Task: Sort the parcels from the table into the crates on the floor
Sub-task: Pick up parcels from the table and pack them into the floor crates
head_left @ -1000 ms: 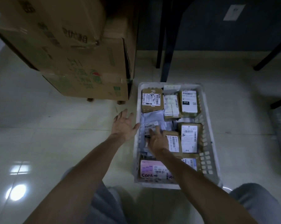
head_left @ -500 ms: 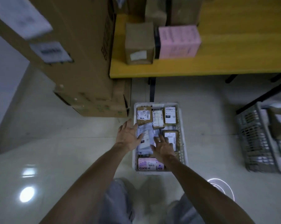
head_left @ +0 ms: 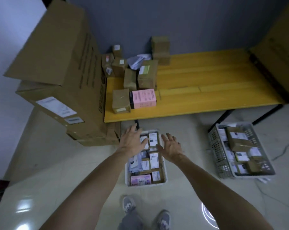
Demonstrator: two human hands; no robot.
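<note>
Left hand (head_left: 132, 141) was held out with fingers spread, nothing grasped; right hand (head_left: 172, 146) was likewise held loose and empty. Both were seen above the far end of the white plastic crate (head_left: 165, 170) on the floor, which was packed with labelled brown parcels (head_left: 154, 161). A pink rectangular box (head_left: 143, 98) and brown cardboard parcels (head_left: 147, 75) were noted on the yellow wooden table (head_left: 206, 80). A grey mesh crate (head_left: 215, 146), partly filled, was noted to the right.
</note>
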